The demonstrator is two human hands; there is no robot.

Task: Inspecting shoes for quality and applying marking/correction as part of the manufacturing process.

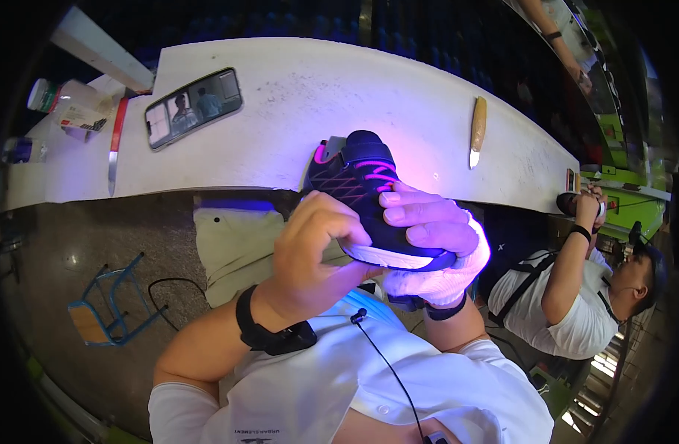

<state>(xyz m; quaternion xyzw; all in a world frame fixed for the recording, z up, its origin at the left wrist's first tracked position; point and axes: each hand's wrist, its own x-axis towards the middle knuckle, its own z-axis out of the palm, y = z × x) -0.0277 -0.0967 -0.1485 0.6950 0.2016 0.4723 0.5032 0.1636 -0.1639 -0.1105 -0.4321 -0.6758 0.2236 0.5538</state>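
Note:
A black sneaker with pink laces and a white sole is held between both hands, just off the near edge of the white table. Its toe points toward me and its ankle opening faces away, over the tabletop. My left hand grips the left side, with the thumb and bent fingers along the sole's edge. Around the right side of the toe is my right hand, in a white glove that leaves the fingertips bare. Purple light falls on the glove and the shoe. The underside of the sole is hidden.
The white table carries a phone, a red-handled knife, a wooden-handled knife and a clear plastic container. A blue-framed stool stands left. At right, a co-worker handles a dark shoe.

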